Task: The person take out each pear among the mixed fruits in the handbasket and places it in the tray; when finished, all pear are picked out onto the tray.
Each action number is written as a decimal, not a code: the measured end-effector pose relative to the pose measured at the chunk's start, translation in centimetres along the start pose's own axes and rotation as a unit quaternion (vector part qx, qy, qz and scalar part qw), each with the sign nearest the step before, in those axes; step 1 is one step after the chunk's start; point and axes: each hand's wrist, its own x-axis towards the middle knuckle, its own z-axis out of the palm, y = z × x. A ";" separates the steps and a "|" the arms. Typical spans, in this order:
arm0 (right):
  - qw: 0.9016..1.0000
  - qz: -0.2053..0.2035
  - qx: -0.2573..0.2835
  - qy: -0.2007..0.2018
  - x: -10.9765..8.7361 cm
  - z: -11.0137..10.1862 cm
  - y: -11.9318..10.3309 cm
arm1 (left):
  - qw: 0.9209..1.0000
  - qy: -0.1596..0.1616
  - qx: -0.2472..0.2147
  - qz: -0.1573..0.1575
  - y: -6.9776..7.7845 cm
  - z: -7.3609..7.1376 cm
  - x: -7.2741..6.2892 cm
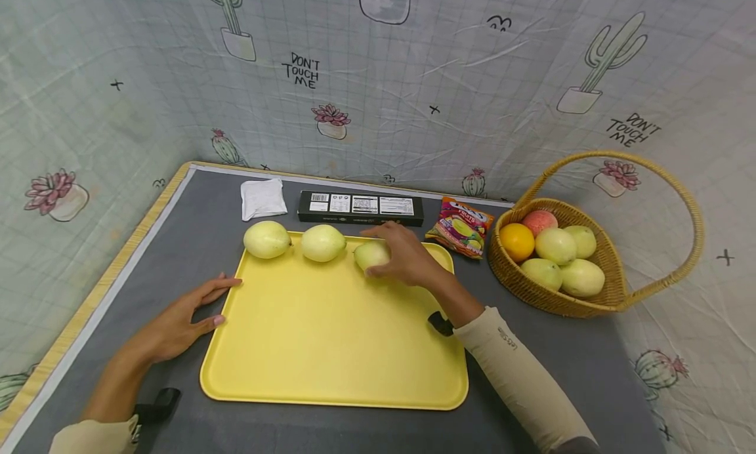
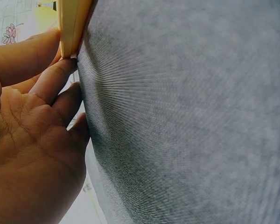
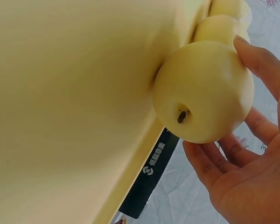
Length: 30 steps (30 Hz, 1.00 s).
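My right hand (image 1: 407,256) holds a pale yellow-green pear (image 1: 367,256) at the far rim of the yellow tray (image 1: 331,336). In the right wrist view its thumb lies on one side of the pear (image 3: 203,88) and the fingers on the other. Two similar pears, one at the far left corner (image 1: 267,239) and one in the middle (image 1: 323,243), stand in a row along that rim. At the tray's left edge, my left hand (image 1: 177,323) touches the side with thumb and forefinger. The left wrist view shows its thumb against the tray wall (image 2: 70,28), the other fingers stretched along the grey cloth.
Behind the tray lie a white packet (image 1: 263,199), a long black box (image 1: 360,207) and a colourful snack bag (image 1: 461,227). To the right stands a wicker basket (image 1: 514,280) with a tall handle, holding several pears, an orange (image 1: 516,242) and a reddish fruit (image 1: 540,222).
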 end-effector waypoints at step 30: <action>0.998 0.008 -0.025 0.051 -0.2 0.3 0.1 | 1.000 0.001 -0.006 0.011 -0.2 0.0 0.0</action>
